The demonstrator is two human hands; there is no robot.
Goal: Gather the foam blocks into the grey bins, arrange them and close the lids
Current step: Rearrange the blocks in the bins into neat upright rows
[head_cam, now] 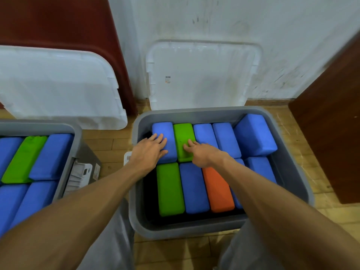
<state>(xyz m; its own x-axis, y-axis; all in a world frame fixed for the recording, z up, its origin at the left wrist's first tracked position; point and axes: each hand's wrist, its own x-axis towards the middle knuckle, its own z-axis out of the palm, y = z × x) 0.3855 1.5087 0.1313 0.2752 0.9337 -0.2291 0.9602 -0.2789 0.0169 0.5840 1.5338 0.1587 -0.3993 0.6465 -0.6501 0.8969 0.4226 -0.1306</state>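
Grey bin (292,172) sitting dead centre in front of us is pretty much packed now, so we're just pressing stuff flat. Our left hand (150,152) is lying open, palm down, on the blue block (165,133) at about 10 o'clock in the bin, and our right hand (198,154) is doing the same on the green block (183,133) just beside it. Neither grip is closing on anything, fingers are spread and only pushing. We're guessing that's to seat the back row level so the lid can shut.

Front row is looking tidy: green, blue, then the orange block (218,190) on their edges, touching. The troublemaker is the tilted blue block (255,135) at 2 o'clock, leaning against the far right corner and poking up around rim height. That one probably needs laying down first, and there's barely any slack left to slide things, only a dark gap along the left wall and the near wall.

Second bin (76,133) off at 9 o'clock is also holding blue and green blocks. Both white lids are off and leaning: one lid (204,75) on the wall at 12 o'clock, the other lid (58,84) at 10 o'clock. Brown furniture is crowding the right, at 3 o'clock.
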